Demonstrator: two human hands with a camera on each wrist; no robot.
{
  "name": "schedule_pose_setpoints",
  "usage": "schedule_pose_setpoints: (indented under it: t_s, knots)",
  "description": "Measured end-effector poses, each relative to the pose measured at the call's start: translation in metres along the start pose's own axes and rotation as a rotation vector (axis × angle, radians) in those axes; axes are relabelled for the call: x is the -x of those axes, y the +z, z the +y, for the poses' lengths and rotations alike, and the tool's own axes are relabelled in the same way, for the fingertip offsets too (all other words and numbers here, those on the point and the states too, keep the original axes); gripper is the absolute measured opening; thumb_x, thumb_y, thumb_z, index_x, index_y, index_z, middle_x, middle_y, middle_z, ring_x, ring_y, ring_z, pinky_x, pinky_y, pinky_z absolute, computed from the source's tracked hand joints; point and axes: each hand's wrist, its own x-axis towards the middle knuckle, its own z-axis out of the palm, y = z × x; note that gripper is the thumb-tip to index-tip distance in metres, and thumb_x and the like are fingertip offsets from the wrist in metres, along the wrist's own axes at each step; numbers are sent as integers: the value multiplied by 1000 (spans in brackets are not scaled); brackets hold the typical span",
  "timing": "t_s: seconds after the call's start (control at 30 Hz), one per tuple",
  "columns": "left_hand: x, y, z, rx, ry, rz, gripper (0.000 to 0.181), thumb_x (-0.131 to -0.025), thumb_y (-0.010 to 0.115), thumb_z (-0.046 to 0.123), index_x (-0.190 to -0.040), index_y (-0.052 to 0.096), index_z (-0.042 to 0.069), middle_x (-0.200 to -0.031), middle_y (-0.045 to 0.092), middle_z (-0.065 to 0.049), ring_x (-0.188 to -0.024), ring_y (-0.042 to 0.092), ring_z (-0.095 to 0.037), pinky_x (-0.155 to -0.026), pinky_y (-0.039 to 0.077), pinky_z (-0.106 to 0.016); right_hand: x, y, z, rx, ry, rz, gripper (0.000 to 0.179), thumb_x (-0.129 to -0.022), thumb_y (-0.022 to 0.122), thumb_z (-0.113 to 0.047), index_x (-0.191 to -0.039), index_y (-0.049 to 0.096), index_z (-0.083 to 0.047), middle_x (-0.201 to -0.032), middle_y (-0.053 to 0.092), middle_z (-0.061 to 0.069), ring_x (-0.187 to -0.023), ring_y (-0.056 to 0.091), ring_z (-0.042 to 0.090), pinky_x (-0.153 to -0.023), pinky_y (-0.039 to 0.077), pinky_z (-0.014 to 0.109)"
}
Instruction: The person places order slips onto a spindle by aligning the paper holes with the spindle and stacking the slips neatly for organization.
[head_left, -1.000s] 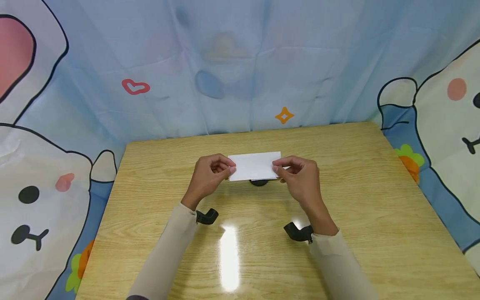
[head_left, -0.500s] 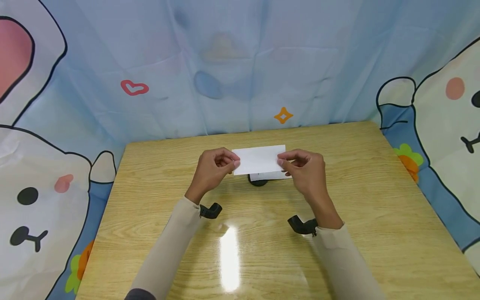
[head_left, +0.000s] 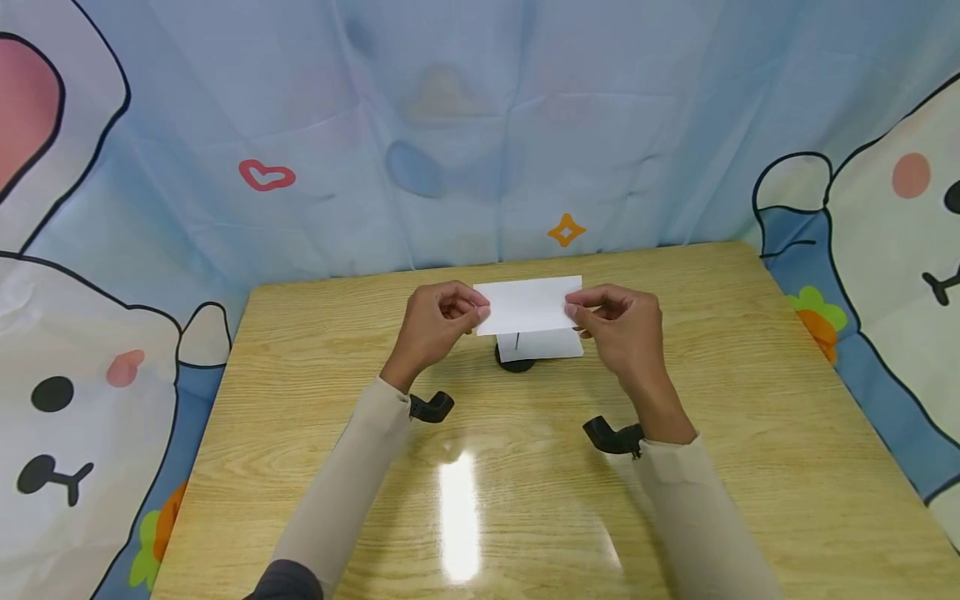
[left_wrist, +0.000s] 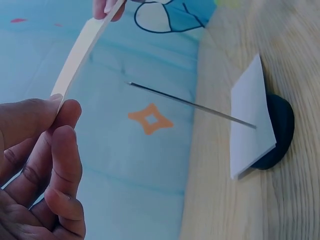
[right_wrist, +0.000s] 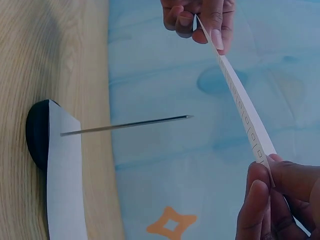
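My left hand [head_left: 433,327] pinches the left end of a white paper slip [head_left: 528,306] between thumb and fingers. At its other end, my right hand [head_left: 624,335] pinches the same slip. Printed marks run along the slip's underside in the right wrist view. Below it stands a bill spike [left_wrist: 192,104], a thin pointed metal rod on a round black base [head_left: 515,365]. Another paper slip [head_left: 546,345] lies low on the base with the rod through it. The held slip is above the rod's tip, apart from it.
Everything stands on a wooden table [head_left: 360,333] with a bright light reflection near the front. A blue cartoon curtain [head_left: 630,150] hangs behind the table and at its sides. A small black device [head_left: 432,407] is worn on each wrist.
Both hands have raised the held slip and moved it away and slightly right. More of the spike's base and the lower slip now shows beneath it.
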Motion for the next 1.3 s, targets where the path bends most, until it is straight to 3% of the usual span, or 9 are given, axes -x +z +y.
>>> schedule_pose_setpoints:
  t_s: [0.5, 0.83, 1.3]
  knots:
    - [-23, 14, 4, -21, -16, 5, 7, -97, 80, 15, -100, 80, 9, -85, 77, -12, -76, 71, -40, -67, 58, -33, -22, -16, 6, 25, 31, -8, 22, -96, 82, -18, -112, 82, -4, -101, 79, -3, -71, 72, 9, -68, 61, 23]
    - [-37, 25, 3, -47, -56, 9, 6, -97, 80, 17, -97, 80, 11, -84, 78, -8, -73, 72, -27, -66, 58, -32, -35, -23, 12, 33, 75, -18, 21, -96, 81, -17, -113, 81, -3, -97, 77, -6, -74, 72, 13, -69, 61, 24]
    - [-40, 31, -9, -110, -119, 0, 5, -98, 79, 16, -99, 80, 12, -87, 78, -6, -72, 69, -17, -68, 55, -30, -44, -20, 30, 43, 131, -58, 18, -97, 80, -14, -112, 81, -3, -95, 77, -2, -73, 72, 11, -68, 61, 23]
